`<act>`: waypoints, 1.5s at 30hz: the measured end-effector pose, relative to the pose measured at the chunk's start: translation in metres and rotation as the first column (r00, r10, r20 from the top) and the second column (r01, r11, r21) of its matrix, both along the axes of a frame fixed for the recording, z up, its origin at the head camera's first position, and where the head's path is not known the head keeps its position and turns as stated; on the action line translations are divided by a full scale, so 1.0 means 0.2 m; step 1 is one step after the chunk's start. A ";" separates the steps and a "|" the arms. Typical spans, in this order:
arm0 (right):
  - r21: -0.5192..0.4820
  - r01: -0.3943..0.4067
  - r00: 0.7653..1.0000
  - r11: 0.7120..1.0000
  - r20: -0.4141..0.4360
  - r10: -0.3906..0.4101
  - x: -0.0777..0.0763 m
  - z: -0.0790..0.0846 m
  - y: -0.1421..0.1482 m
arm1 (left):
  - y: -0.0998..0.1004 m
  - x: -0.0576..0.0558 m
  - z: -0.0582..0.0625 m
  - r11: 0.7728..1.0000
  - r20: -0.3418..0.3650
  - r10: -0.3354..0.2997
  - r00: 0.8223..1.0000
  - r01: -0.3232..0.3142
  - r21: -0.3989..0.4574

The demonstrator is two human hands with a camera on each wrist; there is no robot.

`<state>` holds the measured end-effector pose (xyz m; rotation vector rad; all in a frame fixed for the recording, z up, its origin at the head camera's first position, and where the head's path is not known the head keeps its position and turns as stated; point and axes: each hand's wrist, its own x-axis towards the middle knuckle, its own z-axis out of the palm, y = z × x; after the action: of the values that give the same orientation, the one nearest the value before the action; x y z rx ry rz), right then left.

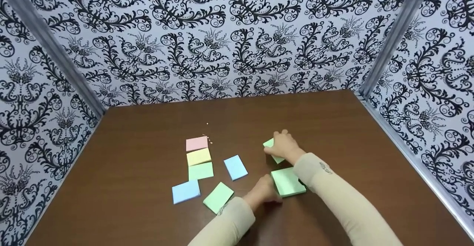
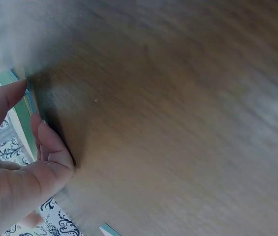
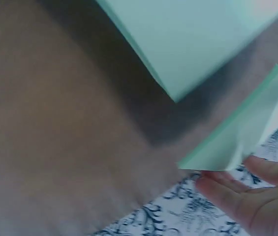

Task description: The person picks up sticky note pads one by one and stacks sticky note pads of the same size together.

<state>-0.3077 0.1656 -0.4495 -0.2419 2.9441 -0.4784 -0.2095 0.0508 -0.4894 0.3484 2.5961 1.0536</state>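
My left hand [image 1: 264, 189] grips the left side of a square green sticky-note pad [image 1: 288, 182]. In the left wrist view its curled fingers [image 2: 52, 147] are at the edge, where green, yellow and blue layers show. The square pad [image 3: 202, 39] also looms large in the right wrist view, with a shadow below it. Just beyond it, my right hand [image 1: 284, 146] pinches a smaller green sticky-note pad [image 1: 277, 159], partly hidden under the hand. Its sheets look bent in the right wrist view, by the fingers [image 3: 222, 194].
To the left on the brown table [image 1: 148, 127] lie pink [image 1: 197, 143], yellow [image 1: 199, 157] and green [image 1: 201, 171] pads in a column. Nearby are two blue pads [image 1: 186, 191] and another green pad [image 1: 218, 198]. Small white scraps lie near the pink one. Patterned walls [image 1: 222, 53] enclose the table.
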 end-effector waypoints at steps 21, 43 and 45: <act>0.170 -0.034 0.991 0.985 0.131 0.012 0.33 0.03 -0.01 | -0.01 0.01 -0.01 0.999 -0.041 -0.036 0.998 0.037 0.021; 0.157 -0.060 0.967 0.986 0.252 0.018 0.32 0.06 0.07 | -0.02 0.01 0.00 0.999 0.044 -0.005 0.999 0.003 0.048; 0.145 -0.082 0.955 0.986 0.294 0.036 0.32 0.08 0.10 | -0.02 0.01 0.00 0.998 0.051 -0.008 0.999 0.005 0.057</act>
<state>-0.2443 0.1863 -0.4342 -0.2196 2.6598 -0.2481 -0.2067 0.0459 -0.4888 0.3386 2.5225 1.1215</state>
